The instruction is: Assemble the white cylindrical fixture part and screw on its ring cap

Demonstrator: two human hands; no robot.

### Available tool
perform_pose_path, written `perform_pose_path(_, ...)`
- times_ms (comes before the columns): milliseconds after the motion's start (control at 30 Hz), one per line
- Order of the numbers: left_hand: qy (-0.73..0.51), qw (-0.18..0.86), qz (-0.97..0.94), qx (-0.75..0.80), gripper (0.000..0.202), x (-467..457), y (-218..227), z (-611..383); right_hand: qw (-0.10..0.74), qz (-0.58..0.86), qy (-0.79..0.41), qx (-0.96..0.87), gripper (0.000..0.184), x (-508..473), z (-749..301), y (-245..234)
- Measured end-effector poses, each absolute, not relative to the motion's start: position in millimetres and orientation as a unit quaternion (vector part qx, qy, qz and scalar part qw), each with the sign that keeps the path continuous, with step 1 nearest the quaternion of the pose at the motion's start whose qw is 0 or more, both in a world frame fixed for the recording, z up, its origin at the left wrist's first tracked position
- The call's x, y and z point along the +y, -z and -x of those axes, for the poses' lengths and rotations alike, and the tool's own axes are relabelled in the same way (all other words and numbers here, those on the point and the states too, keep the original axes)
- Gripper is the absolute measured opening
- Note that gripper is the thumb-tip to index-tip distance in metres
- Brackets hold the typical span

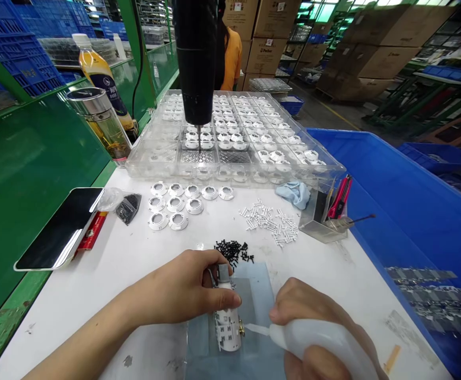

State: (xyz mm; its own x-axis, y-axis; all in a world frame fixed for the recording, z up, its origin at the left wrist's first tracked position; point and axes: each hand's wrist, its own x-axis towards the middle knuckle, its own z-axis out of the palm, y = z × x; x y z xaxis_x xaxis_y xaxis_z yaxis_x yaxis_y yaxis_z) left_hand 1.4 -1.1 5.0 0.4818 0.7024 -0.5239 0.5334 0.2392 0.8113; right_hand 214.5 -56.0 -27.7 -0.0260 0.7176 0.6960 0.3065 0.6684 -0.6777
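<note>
Over a blue cloth lies a white plastic cylindrical part with small slots and a brass-coloured piece on its right side. My left hand grips its far end, thumb across the top. My right hand is closed around a white squeeze bottle, whose thin nozzle points left, its tip at or very near the brass piece. Just beyond my left hand sits a pile of small black screws. White ring-shaped parts lie in rows farther back, with small white pins scattered to their right.
A black electric screwdriver hangs overhead, bit downward. Behind is a clear compartment tray of white rings. A phone, glass cup and juice bottle are left; a tool holder and blue bin right. A person in orange is beyond.
</note>
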Motion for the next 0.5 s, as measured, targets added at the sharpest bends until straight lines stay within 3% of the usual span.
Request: perform_pose_path(500, -0.071, 0.601, -0.615, 0.505, 0.042, -2.4, -4.1, -0.6, 0.574, 0.359, -0.093, -0.73, 0.023, -53.0, -210.9, 24.4)
